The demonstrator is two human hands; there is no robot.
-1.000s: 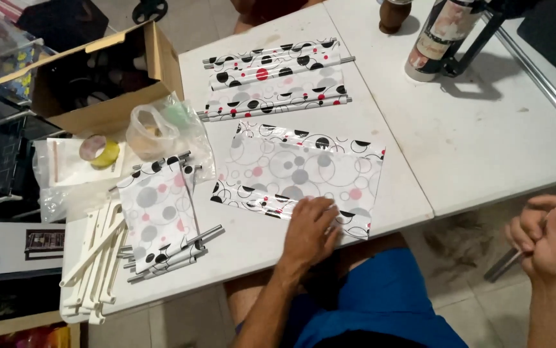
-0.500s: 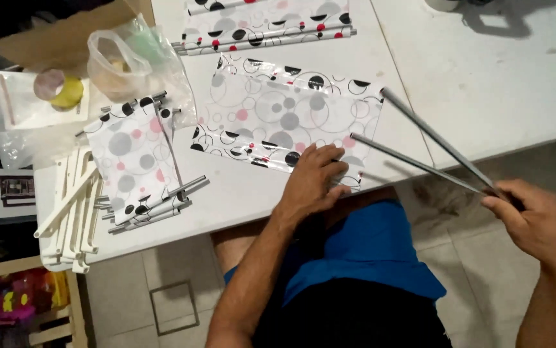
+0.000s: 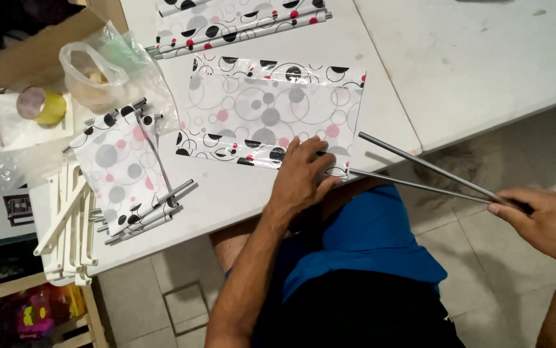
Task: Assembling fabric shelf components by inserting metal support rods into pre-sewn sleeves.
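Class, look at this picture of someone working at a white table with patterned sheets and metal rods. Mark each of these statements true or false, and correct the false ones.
1. The left hand lies flat on the near edge of the patterned sheet. True.
2. The right hand holds two thin metal rods. True.
3. The rods lie wholly on the table. False: they are held off its edge, with their tips near the sheet.
4. The tape roll sits on the patterned sheet. False: it sits far left, beside the plastic bag.
5. The white slats lie at the table's left edge. True.
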